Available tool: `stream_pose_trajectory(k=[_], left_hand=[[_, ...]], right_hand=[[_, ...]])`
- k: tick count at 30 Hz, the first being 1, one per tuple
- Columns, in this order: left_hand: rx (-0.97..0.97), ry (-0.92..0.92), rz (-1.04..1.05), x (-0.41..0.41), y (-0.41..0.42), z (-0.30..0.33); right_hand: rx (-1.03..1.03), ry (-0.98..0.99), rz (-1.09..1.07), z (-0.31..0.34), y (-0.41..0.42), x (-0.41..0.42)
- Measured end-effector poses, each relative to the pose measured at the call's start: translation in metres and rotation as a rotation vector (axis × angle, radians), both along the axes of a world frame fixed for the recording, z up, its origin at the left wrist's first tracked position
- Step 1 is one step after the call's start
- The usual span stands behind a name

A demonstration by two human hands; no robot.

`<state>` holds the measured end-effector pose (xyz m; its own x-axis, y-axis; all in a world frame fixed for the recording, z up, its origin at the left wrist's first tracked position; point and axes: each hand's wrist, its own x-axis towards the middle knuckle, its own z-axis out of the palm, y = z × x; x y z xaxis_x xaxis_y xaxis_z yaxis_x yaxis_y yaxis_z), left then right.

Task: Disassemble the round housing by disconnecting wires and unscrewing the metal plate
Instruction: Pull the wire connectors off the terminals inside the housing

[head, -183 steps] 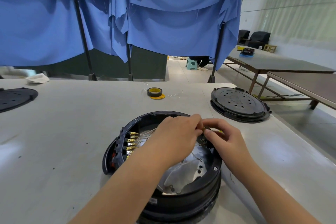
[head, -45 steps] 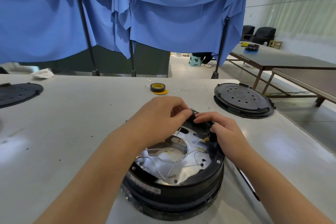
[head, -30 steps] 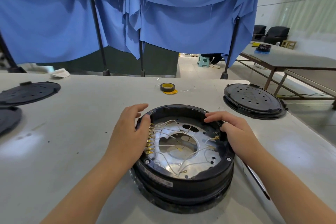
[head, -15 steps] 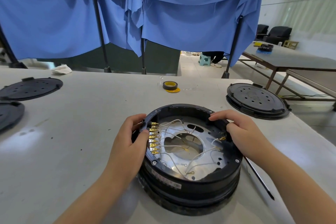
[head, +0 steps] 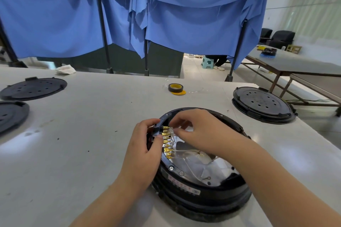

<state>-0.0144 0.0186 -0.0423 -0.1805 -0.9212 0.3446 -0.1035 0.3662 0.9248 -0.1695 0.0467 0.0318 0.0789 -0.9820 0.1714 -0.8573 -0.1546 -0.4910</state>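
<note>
White tabletop under blue drapes. Left hand curls over round housing rim, thumb beside gold terminals; right hand reaches across, fingertips pinching a white wire. Tape roll lies beyond, black lid farther right.

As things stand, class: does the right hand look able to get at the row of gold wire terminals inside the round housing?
Probably yes: the right hand already reaches over the round housing rim, fingertips at the gold terminals, nothing between them.
</note>
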Motion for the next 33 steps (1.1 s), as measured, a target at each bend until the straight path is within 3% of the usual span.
stream_pose_trajectory(k=[8,11,17,33], left_hand=[[-0.052,-0.031,-0.007,-0.002,0.002,-0.001],[-0.061,-0.032,-0.003,-0.002,0.002,-0.001],[-0.041,-0.036,-0.011,-0.002,0.002,-0.002],[-0.007,-0.024,-0.005,-0.002,0.002,-0.004]], right_hand=[[0.076,-0.022,0.025,-0.007,-0.024,0.001],[0.043,0.044,0.049,-0.009,-0.029,0.002],[-0.040,-0.071,0.012,-0.017,-0.026,0.001],[-0.075,0.024,-0.014,-0.021,-0.029,0.007]])
